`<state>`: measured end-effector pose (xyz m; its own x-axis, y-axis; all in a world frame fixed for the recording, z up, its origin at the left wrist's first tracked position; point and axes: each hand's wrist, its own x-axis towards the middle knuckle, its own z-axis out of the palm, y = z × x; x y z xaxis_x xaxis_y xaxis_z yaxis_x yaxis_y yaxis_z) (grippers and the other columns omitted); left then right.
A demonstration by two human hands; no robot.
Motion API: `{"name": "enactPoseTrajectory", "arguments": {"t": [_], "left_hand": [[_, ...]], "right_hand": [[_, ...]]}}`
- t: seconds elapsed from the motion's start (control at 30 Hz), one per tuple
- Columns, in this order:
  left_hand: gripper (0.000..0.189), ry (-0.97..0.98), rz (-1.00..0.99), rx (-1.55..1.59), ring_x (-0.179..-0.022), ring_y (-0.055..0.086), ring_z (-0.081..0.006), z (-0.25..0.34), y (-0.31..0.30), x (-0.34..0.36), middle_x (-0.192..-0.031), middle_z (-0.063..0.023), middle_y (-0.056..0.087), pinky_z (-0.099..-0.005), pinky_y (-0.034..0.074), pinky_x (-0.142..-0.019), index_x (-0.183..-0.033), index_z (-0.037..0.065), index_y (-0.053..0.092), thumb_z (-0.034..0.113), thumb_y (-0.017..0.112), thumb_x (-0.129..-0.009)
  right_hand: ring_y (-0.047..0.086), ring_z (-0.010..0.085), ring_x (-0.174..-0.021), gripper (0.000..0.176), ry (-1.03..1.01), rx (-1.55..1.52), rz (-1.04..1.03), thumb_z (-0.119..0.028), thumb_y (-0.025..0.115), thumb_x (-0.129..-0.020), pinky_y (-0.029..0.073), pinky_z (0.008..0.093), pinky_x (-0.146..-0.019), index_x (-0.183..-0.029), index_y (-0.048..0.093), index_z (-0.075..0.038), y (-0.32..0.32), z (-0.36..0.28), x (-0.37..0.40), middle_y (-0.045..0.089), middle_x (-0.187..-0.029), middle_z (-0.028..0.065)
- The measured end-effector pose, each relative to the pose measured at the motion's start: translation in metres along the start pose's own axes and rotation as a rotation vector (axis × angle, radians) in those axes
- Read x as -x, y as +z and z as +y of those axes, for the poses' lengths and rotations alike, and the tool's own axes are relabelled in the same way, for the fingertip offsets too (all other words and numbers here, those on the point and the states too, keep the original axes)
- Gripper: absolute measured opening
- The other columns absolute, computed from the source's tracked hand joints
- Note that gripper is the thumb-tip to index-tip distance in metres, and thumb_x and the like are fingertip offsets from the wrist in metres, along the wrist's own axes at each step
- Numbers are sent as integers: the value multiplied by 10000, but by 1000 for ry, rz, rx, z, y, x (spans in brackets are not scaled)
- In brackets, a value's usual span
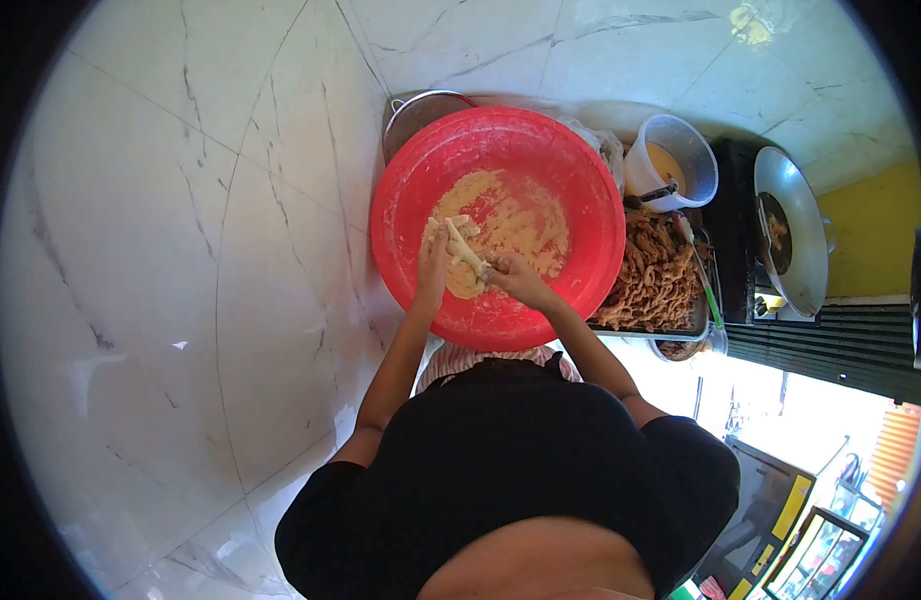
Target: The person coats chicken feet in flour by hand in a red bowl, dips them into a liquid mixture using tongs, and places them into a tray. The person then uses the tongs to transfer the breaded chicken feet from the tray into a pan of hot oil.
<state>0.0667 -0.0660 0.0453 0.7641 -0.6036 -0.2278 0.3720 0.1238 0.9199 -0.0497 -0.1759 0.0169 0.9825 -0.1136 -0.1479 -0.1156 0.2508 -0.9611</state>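
A wide red basin (401, 215) stands in front of me with a layer of pale yellowish flour (536, 225) in its bottom. Over the flour, a long pale strip of floury food (465, 247) stretches between my hands; its exact kind does not show. My left hand (434, 265) is closed at the strip's upper left part, its fingers dusted with flour. At the lower right end, the fingers of my right hand (518, 280) pinch the same strip. More whitish pieces lie close by my left fingertips, partly hidden by them.
Right of the basin, a metal tray (703, 325) holds a heap of brown fried strips (653, 270) and green-handled tongs (714, 290). Behind it stands a white bucket (671, 140) with yellowish liquid. Farther right is a large wok (806, 270) with dark oil. Marbled tile wall rises beyond.
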Motion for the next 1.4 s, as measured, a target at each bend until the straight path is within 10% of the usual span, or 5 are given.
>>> {"name": "enactPoseTrajectory", "arguments": {"t": [0.27, 0.97, 1.03, 1.3, 1.4], "left_hand": [[333, 31, -359, -61, -915, 528, -117, -24, -3, 4, -1053, -98, 555, -246, 411, -803, -1123, -28, 468, 211, 476, -891], [389, -57, -345, -59, -876, 558, -134, -33, 41, -5, -974, -111, 590, -230, 441, -754, -1123, -51, 485, 249, 503, -875], [368, -79, -320, -38, -870, 551, -125, -33, 53, -6, -949, -89, 590, -236, 435, -753, -1090, -40, 513, 258, 505, -873], [312, -39, -324, -341, -838, 528, -120, -77, 73, -49, -875, -36, 580, -251, 404, -777, -994, -3, 575, 273, 498, -873], [384, -293, -331, -759, -926, 508, -163, -91, 80, -63, -957, -79, 549, -284, 388, -822, -1065, -13, 527, 300, 537, -844]], "right_hand": [[495, 78, -778, 315, -76, -94, 104, -128, 487, -868, 415, 235, -676, -1150, 473, 10, -3, -6, 9, 541, -918, 3], [530, 99, -845, 296, 9, 72, 178, -125, 525, -851, 431, 257, -756, -1098, 509, 36, -52, 12, 36, 573, -950, 47], [544, 161, -862, 317, 28, 501, 155, -143, 552, -831, 433, 274, -757, -1106, 502, 5, -52, -21, 45, 582, -960, 81], [529, 242, -952, 310, -391, 627, 544, -156, 619, -776, 428, 298, -770, -1036, 530, -13, -114, -57, 67, 536, -1035, 123], [521, 237, -983, 330, -471, 510, 778, -133, 659, -730, 427, 304, -783, -1018, 544, -23, -153, -82, 84, 517, -1077, 136]]}}
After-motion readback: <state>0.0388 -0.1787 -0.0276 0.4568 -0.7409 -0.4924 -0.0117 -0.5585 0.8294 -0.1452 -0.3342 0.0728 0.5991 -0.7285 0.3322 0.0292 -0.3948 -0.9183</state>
